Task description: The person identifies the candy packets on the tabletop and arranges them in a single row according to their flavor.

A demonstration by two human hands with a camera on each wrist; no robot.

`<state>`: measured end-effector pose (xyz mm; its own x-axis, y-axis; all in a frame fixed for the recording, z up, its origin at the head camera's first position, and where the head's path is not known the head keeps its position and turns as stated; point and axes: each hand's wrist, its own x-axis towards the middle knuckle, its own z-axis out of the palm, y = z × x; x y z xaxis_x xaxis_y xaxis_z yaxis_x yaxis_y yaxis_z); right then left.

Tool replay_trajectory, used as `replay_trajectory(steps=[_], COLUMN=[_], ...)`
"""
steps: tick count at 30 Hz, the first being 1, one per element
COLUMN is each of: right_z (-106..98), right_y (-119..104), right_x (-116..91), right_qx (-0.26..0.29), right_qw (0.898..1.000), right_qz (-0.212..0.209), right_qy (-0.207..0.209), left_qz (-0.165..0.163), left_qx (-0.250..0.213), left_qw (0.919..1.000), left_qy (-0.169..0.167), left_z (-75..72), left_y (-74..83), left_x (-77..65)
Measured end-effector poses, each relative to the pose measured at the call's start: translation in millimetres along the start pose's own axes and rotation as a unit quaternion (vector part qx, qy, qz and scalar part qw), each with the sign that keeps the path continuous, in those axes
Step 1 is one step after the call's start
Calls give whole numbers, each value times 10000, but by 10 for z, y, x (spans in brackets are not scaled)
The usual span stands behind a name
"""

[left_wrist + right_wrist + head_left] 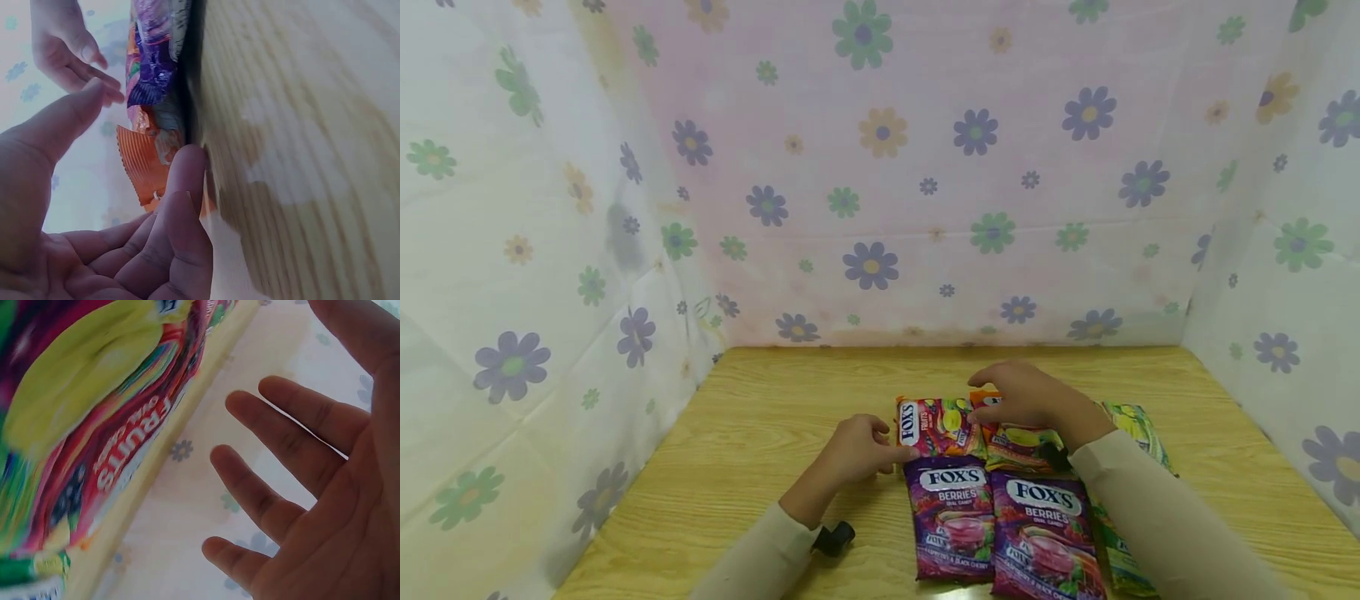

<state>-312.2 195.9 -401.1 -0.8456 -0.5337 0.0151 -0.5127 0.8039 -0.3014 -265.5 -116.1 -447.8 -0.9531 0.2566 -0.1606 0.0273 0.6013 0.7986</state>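
Note:
My left hand [859,452] is at the left end of a red-and-orange Fox's Fruits candy bag [934,427] lying on the table. In the left wrist view, its fingertips are right at the bag's crimped orange end [142,164], thumb and fingers apart. Over a second Fruits candy bag [1021,446], beside the first, my right hand [1026,396] hovers and partly hides it. The right wrist view shows that hand's fingers [281,447] spread, with nothing between them. Two purple Fox's Berries candy bags [953,523] [1047,537] lie side by side in front of the Fruits bags.
Yellow-green candy bags [1138,427] lie at the right, partly under my right forearm. The wood-grain table [760,417] ends at a flowered cloth backdrop [925,167], which also rises along both sides.

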Motion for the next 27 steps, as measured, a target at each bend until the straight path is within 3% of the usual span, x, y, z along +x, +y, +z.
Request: replay_trajectory(steps=[4, 8, 16, 27], right_z=[41, 118, 212, 269], right_y=[-19, -21, -59, -78], right_x=[56, 138, 263, 355], right_qx=[593, 822, 890, 694], right_qw=[9982, 9964, 9947, 9953], right_qz=[-9, 5, 347, 264], right_qy=[-115, -189, -368, -626], left_qz=[-85, -152, -230, -236], left_qx=[-238, -301, -335, -201], left_qw=[9997, 9994, 9992, 9995], left_qy=[-24, -33, -46, -78], left_z=[17, 44, 67, 85], left_y=[7, -5, 8, 14], left_x=[20, 56, 69, 65])
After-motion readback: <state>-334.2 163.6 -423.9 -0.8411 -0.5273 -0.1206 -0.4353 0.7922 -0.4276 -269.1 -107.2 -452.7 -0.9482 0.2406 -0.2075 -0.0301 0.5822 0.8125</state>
